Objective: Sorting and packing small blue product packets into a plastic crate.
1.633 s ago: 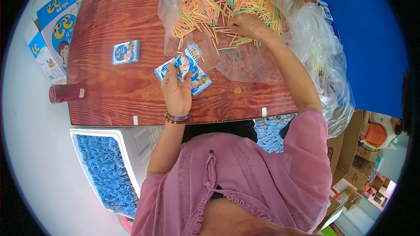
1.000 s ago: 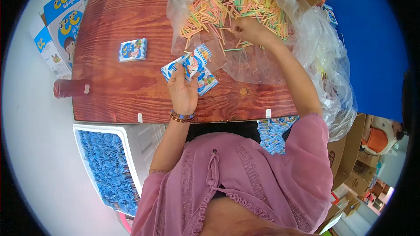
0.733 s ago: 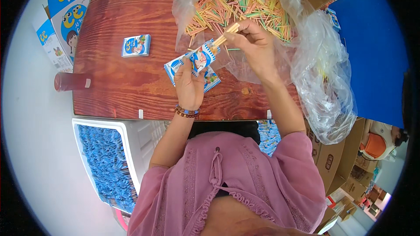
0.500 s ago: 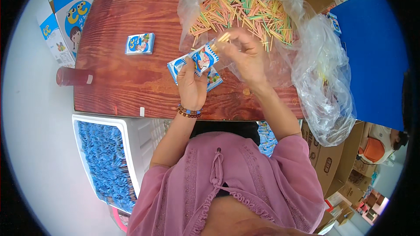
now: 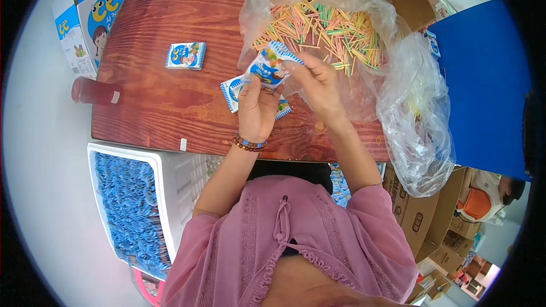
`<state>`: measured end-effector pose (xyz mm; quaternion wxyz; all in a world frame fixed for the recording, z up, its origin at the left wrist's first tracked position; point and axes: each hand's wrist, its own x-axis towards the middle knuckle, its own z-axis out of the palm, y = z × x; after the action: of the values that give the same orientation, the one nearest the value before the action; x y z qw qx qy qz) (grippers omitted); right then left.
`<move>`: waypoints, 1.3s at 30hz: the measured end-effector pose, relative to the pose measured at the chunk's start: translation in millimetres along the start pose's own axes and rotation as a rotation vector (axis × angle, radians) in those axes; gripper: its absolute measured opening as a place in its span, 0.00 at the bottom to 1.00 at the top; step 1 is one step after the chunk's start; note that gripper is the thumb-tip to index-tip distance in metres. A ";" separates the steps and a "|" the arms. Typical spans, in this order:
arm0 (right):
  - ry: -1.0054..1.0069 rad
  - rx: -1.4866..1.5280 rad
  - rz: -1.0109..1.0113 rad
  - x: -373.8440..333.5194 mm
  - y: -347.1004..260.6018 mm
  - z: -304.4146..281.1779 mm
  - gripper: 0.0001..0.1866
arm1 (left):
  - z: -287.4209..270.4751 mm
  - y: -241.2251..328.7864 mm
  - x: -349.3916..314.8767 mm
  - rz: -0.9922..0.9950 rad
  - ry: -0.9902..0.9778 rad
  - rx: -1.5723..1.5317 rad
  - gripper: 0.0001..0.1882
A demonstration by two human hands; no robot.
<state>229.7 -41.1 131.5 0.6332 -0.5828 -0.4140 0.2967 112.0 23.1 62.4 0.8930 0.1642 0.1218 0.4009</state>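
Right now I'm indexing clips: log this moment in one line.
left hand: holds blue-white packet | right hand: on its right edge | colored sticks: on clear plastic

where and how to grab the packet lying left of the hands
Probably by its long near and far edges, thumb on the near one, coming down from above: the packet lies flat on the table, both those edges uncovered.
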 end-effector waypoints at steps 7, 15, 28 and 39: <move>-0.170 0.073 0.012 18.5 -9.7 -6.4 0.08 | 8.7 29.4 -1.5 0.109 -0.059 0.462 0.17; -0.354 -0.157 0.172 47.5 7.9 24.6 0.08 | -14.3 57.2 5.3 0.203 0.084 0.601 0.08; -0.437 -0.504 0.238 103.8 73.3 137.8 0.15 | -94.0 155.7 30.4 0.271 0.225 1.002 0.15; -0.217 -0.372 0.042 83.0 77.8 113.8 0.11 | -99.2 148.8 17.2 0.587 0.454 1.534 0.21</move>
<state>178.9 97.4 67.3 0.4601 -0.6628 -0.5150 0.2893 -12.1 148.5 28.2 0.3485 0.6643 0.4883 0.4460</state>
